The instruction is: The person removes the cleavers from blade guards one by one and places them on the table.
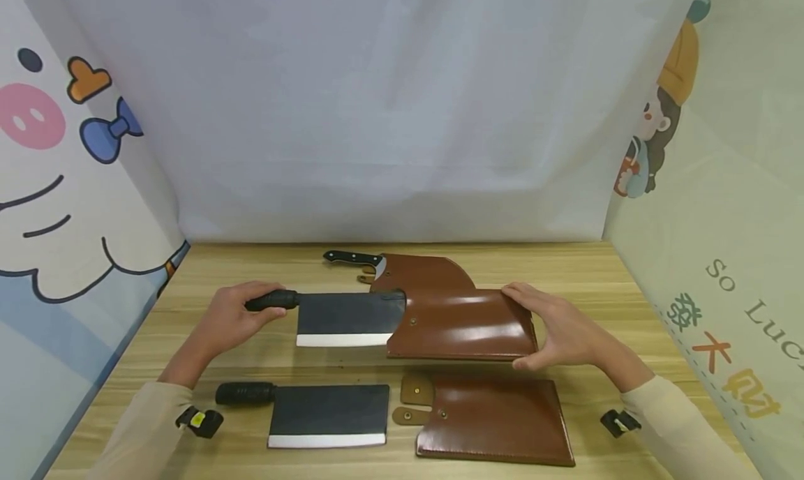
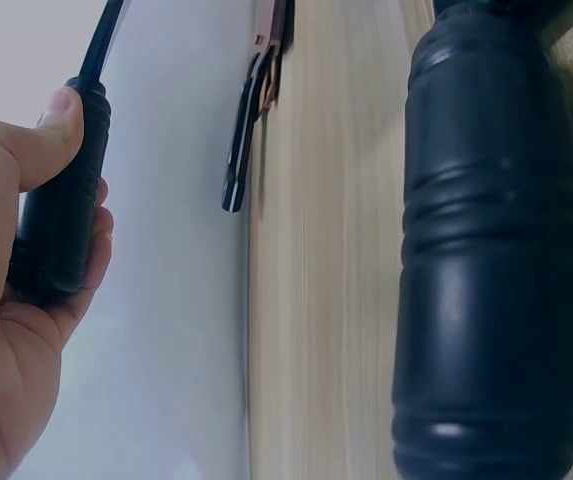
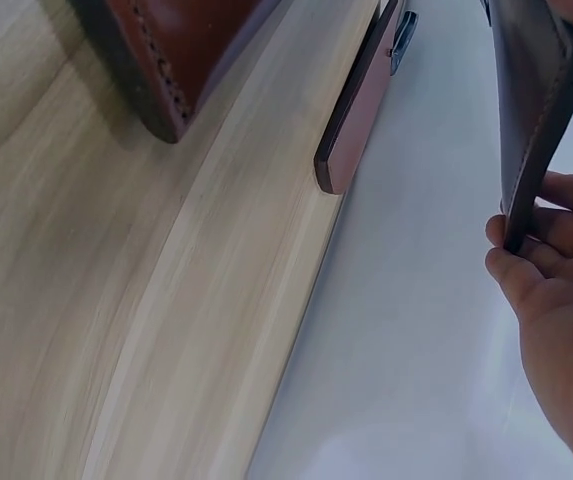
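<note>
In the head view my left hand point(image 1: 235, 319) grips the black handle point(image 1: 273, 300) of a cleaver, thumb along its near side. The cleaver's dark blade point(image 1: 348, 316) has a bright lower edge and points right. Its far end meets the curved mouth of a brown leather sheath point(image 1: 467, 323). My right hand point(image 1: 559, 326) holds that sheath by its right end, fingers at the top corner and thumb at the bottom one. Cleaver and sheath are raised above the table, as the left wrist view shows the held handle point(image 2: 61, 200) up off the wood.
A second cleaver point(image 1: 329, 414) lies in front on the wooden table point(image 1: 169, 452). Right of it lies another brown sheath point(image 1: 496, 421) with its strap tabs unfastened. Behind the held pair, a black-handled knife point(image 1: 352, 257) sits in a brown sheath point(image 1: 427, 271). Fabric walls surround the table.
</note>
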The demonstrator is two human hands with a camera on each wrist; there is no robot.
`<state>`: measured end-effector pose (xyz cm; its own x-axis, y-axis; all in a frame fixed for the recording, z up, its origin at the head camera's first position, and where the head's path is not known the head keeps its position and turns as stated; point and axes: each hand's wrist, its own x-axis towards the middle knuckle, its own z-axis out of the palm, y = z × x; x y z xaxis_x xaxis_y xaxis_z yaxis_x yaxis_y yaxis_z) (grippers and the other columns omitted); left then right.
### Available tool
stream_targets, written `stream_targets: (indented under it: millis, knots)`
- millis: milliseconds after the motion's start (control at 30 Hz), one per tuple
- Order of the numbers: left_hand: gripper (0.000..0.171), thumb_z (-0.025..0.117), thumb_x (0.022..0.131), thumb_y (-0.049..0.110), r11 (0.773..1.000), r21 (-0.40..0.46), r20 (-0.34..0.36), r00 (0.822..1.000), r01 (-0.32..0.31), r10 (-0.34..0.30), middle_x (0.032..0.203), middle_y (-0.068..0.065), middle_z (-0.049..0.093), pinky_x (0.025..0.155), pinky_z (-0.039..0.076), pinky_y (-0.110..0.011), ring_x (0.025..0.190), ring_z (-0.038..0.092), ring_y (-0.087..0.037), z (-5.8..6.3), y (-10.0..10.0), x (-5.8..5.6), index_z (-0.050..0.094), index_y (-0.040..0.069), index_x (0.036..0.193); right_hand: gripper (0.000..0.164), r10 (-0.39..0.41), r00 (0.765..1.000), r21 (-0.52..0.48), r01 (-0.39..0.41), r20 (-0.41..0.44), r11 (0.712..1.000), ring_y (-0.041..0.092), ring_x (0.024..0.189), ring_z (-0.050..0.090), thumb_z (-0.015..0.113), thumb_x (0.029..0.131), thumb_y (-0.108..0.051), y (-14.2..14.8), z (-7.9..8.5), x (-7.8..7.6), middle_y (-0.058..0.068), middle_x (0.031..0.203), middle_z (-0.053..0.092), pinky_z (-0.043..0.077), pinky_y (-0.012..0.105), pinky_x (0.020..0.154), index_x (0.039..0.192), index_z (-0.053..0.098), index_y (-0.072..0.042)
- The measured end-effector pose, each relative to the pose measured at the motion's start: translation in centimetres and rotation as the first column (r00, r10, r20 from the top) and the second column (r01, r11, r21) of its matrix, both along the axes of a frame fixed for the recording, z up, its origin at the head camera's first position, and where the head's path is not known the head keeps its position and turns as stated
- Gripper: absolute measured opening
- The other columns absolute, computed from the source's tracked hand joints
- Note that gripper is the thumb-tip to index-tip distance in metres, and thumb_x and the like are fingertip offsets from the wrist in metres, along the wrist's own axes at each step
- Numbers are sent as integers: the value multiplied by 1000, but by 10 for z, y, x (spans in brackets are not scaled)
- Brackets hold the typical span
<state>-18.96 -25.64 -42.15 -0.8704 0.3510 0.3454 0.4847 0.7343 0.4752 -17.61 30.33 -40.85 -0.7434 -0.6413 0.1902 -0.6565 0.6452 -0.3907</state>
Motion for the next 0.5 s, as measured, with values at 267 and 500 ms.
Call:
stream_targets:
  millis: [267, 500]
  knots:
    - [40, 83, 87, 17, 1000, 7, 9, 1000, -7, 7, 118, -17, 73, 80, 58, -55, 100, 72, -36, 3, -6, 2, 73, 4, 124, 115, -17, 1000, 9, 17, -15, 1000, 50, 138, 45, 94, 65, -53, 7, 5, 4, 26, 153, 45, 45, 67, 102, 156, 41, -6]
    - [40, 83, 87, 19, 1000, -2, -19, 1000, -9, 9, 116, -16, 74, 76, 58, -52, 97, 73, -34, 0, -14, 1, 74, 4, 123, 114, -53, 999, 24, 53, -1, 998, 50, 139, 44, 95, 64, -47, 13, 6, 7, 26, 154, 44, 45, 67, 102, 155, 41, -5]
